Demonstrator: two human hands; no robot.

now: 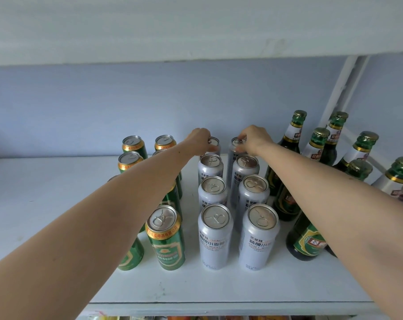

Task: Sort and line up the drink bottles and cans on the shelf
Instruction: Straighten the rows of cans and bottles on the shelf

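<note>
left hand (199,137) pinching rear white can (213,144) by the rim | right hand (253,138) fingers (241,147) gripping its neighbour can (236,146) | both probably nudging the back pair square on the shelf (57,192), white rows lining up toward her

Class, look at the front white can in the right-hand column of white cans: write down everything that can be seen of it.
The front right white can is a tall metal cylinder with a white body, dark printed characters and the words "CRAFT W" showing. Its silver lid has a ring pull and looks unopened. It stands upright near the front edge of the white shelf, beside another white can on its left and a green bottle on its right. No hand touches it.
</note>
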